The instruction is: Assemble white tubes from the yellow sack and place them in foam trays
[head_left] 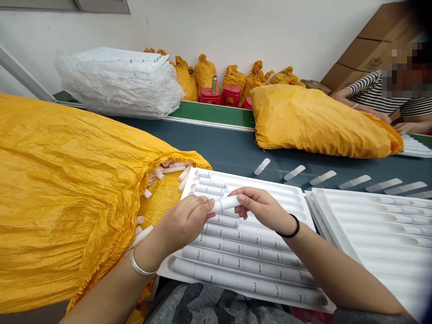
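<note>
Head view: left hand (185, 218) and right hand (265, 208) pinch opposite ends of a white tube (228, 204), held above the white tray (270, 189). Judgement: light, even pressure, ends aligned, suits best.

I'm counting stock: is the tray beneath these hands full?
Partly full: the white tray has printed tubes lining its near side, partly bare grooves beyond.

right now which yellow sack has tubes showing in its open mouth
The yellow sack beside the left hand: pale tubes show in its mouth; the sack at right and the tied sacks behind show none.
</note>
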Action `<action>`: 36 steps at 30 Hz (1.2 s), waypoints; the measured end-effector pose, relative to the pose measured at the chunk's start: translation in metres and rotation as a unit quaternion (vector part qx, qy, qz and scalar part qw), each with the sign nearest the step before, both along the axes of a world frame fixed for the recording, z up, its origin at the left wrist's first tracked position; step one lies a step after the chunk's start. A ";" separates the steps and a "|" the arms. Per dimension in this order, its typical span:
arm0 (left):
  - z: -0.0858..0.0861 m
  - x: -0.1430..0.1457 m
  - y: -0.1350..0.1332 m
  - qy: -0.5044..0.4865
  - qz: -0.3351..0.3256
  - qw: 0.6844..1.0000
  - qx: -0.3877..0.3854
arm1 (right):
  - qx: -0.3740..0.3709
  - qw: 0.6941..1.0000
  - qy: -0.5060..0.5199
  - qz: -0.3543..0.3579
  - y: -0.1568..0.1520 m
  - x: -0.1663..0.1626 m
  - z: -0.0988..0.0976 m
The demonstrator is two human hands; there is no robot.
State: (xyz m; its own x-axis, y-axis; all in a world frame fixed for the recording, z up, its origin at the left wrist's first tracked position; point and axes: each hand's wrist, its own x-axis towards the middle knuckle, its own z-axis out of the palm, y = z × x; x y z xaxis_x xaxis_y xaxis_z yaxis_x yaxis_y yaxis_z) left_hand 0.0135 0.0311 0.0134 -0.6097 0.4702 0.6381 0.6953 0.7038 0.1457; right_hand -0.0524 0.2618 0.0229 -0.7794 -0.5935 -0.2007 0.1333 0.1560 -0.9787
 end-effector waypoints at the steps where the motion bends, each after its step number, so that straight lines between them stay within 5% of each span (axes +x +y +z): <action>1: -0.001 0.000 -0.001 0.004 -0.003 1.000 -0.008 | -0.005 1.000 -0.016 0.002 0.000 0.000 -0.001; 7: -0.010 -0.004 -0.003 -0.018 -0.029 0.999 0.001 | 0.027 0.997 -0.063 0.027 -0.002 -0.002 -0.007; 10: -0.014 -0.005 -0.004 -0.103 -0.007 0.991 0.084 | 0.090 0.990 0.100 0.039 -0.002 0.000 -0.008; 13: -0.013 -0.002 -0.004 -0.224 0.027 0.960 0.165 | 0.144 0.920 0.358 0.066 -0.002 0.004 -0.005; 16: -0.005 0.002 -0.005 -0.328 0.023 0.917 0.226 | 0.149 0.859 0.481 0.093 -0.003 0.006 0.001; 22: 0.008 0.003 -0.007 -0.420 0.028 0.863 0.280 | 0.116 0.835 0.526 0.110 -0.007 0.000 0.010; 29: 0.001 0.001 -0.002 -0.263 -0.003 0.936 0.233 | 0.073 0.867 0.489 0.060 -0.010 0.002 0.007; 36: -0.012 -0.002 -0.001 -0.124 -0.018 0.982 0.140 | 0.042 0.994 0.097 0.033 -0.016 0.000 -0.001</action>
State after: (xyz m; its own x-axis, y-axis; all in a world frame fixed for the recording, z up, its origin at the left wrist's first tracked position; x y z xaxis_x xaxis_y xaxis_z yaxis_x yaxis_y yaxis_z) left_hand 0.0119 0.0306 0.0013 -0.7489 0.3211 0.5796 0.6375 0.5879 0.4980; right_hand -0.0523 0.2462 0.0221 -0.7684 -0.6319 -0.1013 -0.0701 0.2405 -0.9681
